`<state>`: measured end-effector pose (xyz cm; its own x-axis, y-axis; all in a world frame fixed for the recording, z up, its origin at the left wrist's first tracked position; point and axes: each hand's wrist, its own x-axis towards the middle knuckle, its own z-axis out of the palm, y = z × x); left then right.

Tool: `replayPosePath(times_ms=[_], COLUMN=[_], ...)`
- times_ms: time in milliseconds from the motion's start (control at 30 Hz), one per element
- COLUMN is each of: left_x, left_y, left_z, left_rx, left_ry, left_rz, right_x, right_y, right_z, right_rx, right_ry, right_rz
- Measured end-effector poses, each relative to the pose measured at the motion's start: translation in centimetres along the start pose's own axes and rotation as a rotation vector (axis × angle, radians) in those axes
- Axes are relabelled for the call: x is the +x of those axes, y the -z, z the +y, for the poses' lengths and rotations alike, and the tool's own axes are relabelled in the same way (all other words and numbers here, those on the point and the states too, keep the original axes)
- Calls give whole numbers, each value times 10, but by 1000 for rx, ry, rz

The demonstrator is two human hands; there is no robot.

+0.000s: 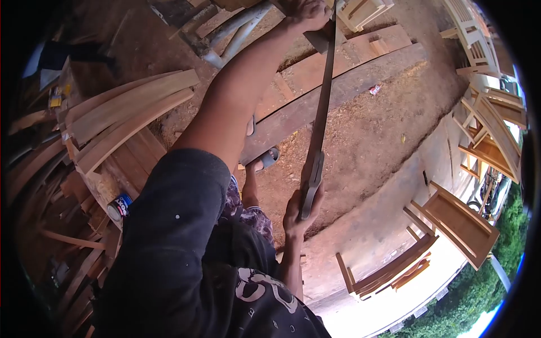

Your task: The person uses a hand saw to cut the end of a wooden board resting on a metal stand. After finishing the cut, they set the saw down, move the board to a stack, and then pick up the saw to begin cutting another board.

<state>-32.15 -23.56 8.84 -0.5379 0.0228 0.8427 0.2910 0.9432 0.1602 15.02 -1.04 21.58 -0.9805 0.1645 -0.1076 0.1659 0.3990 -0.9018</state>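
My right hand [301, 211] is closed around the handle of a handsaw [323, 107]. The long, dark blade is seen nearly edge-on and runs away from me towards the top of the view. Up there, beside the far part of the blade, my left hand [309, 16] is closed on a dark brown piece of wood [318, 41]. Part of that wood is cut off by the view's edge. The left arm is stretched out across the view, with a dark sleeve.
Long planks [344, 107] lie on the dirt floor near my sandalled foot [266, 160]. Curved boards [135, 107] and a can [119, 207] are stacked at the left. Wooden chair frames [389, 262] and a panel frame [455, 222] stand at the right.
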Motion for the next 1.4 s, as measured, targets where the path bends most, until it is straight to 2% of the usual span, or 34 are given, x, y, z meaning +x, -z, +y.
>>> replayPosePath(times_ms=[33, 100, 133, 200, 233, 267, 300, 333, 400, 433, 467, 500, 533, 567, 600, 633, 667, 733, 767, 800, 833, 867, 900, 933, 1000, 1033, 1100, 1167, 1200, 1233, 1267, 1333, 1367, 1400], left_x=[-8, 5, 6, 9, 6, 3, -1, -5, 3, 15, 16, -5, -9, -10, -8, -1, 5, -4, -5, -3, -2, -2, 2, 3, 8, 3, -12, -7, -4, 6, 6, 3, 1, -5], left_y=[-26, 2, 18, 17, 12, 7, -1, -10, -1, 26, 44, 3, -15, -19, -20, -12, 6, 11, 0, -9, -7, -4, -3, 1, -2, -16, -19, -14, -11, 9, 7, 3, 5, 0], left_z=[-10, 0, 8, 10, 7, 5, 1, -3, -4, 2, 13, -5, -11, -10, -9, -4, 3, 5, 0, -3, 0, 3, 2, 0, -5, -11, -8, -10, -9, 5, 3, -4, -2, 0], left_rx=[-31, -39, -58, -36, -22, -14, -13, -56, -94, -68, -48, -74, -77, -54, -31, -38, -36, -30, -63, -94, -79, -74, -73, -70, -80, -135, -198, -81, -26, 1, 2, -166, -108, -108], left_ry=[6, 62, 99, 41, 22, 0, -7, -5, -10, 2, 28, -33, -52, -67, -81, -81, -51, -12, -44, -74, -69, -62, -66, -71, -80, -88, -89, -80, -72, -9, 4, 2, -9, -10], left_rz=[-69, -106, -145, -19, 31, 81, 84, 62, 40, -131, -308, -14, 63, 66, 67, 72, 33, -23, 21, 71, 151, 155, 112, 60, 90, 114, 126, 55, 22, 70, 75, -42, -142, -150], right_x=[-54, -101, -95, -41, 10, 69, 125, 165, 198, 191, 169, 146, 111, 69, 19, -37, -81, -94, -94, -53, 9, 72, 117, 152, 178, 172, 149, 87, 42, 3, -45, -93, -95, -80], right_y=[21, 53, 48, 21, -1, -27, -49, -68, -80, -76, -66, -54, -43, -27, -5, 16, 40, 53, 52, 32, 5, -21, -44, -64, -64, -59, -45, -31, -16, -1, 16, 42, 39, 31], right_z=[31, 35, 31, 38, 28, 18, 2, -9, -29, -37, -44, -51, -39, -20, 8, 27, 32, 33, 34, 28, 18, -2, -6, -13, -32, -39, -49, -26, 3, -1, 29, 46, 53, 46], right_rx=[79, 25, 24, 39, 66, 101, 78, 180, 106, 106, 103, 101, 75, 32, -5, 30, -52, -12, 43, 93, 62, 4, 98, 143, 201, 200, 97, 53, 59, 20, 57, 6, 39, 71], right_ry=[-122, -17, -31, 37, -33, 53, 163, 106, 377, 372, 215, 61, 80, 125, 63, -108, -149, -113, -63, -57, 75, 300, 202, 241, 100, 88, 199, 167, 19, -28, -136, 3, 16, 30], right_rz=[18, 3, -3, 9, -12, -16, -33, -82, 25, 27, -21, -49, -16, 0, -8, -17, -39, -45, -32, -3, 1, 9, -41, -10, -75, -83, -65, -2, -14, -1, -16, -41, -19, -2])
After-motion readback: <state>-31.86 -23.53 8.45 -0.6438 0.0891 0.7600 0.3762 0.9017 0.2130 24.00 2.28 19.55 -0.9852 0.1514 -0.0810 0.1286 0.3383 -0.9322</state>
